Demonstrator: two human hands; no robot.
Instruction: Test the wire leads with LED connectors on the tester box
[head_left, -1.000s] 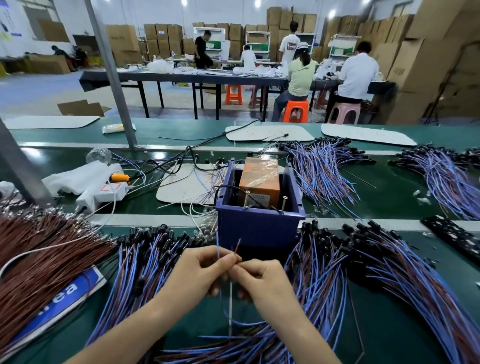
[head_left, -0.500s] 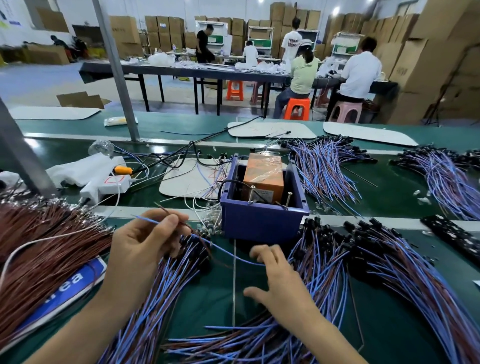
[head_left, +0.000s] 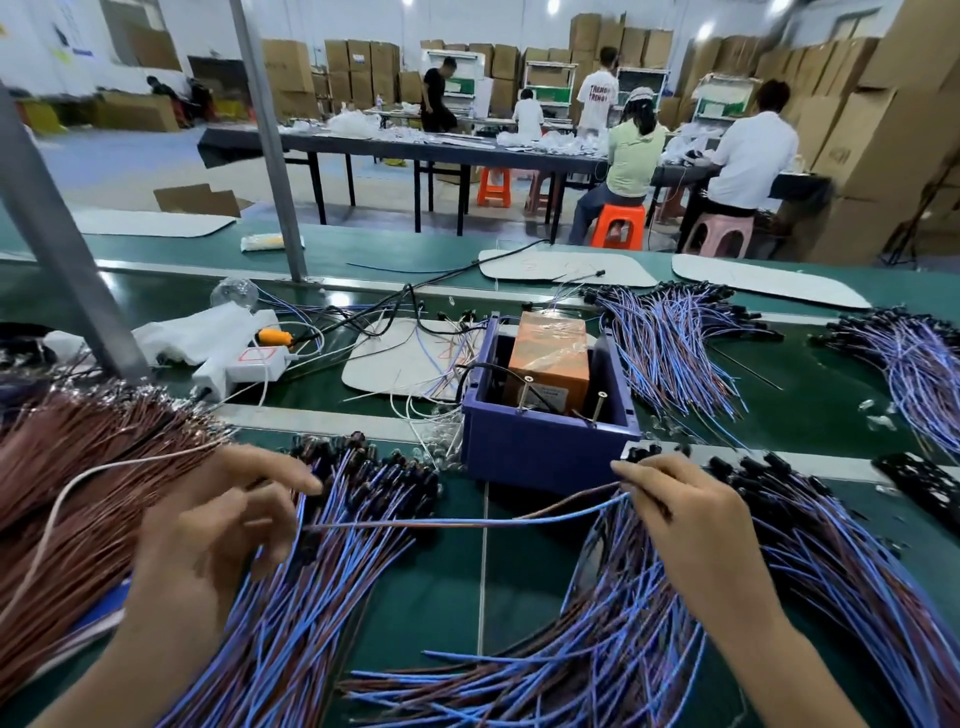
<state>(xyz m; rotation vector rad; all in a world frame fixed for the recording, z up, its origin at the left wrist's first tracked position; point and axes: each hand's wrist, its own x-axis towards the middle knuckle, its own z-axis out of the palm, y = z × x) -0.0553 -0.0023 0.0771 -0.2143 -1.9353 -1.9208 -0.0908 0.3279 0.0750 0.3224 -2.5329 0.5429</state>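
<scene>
The tester box (head_left: 540, 457) is a blue bin at the centre of the green bench, with an orange block (head_left: 550, 358) inside and two upright metal pins (head_left: 527, 391) at its near edge. My right hand (head_left: 696, 540) pinches one end of a blue-and-brown wire lead (head_left: 467, 522) between thumb and forefinger, just in front of the box. The lead stretches left to the fingertips of my left hand (head_left: 218, 535). That hand hovers with relaxed, spread fingers over the left pile of leads (head_left: 311, 597). A second pile (head_left: 810, 571) with black LED connectors lies under my right hand.
A mass of brown wires (head_left: 78, 467) fills the far left. More lead bundles (head_left: 670, 353) lie behind the box and at the right edge. A white power strip (head_left: 244, 364), two slanted metal posts (head_left: 57, 249) and a black tray (head_left: 924, 483) stand nearby. People work at tables behind.
My hands, joined in front of the box a second ago, have parted. The left went to the left pile and opened; the right moved right and now pinches a lead.
</scene>
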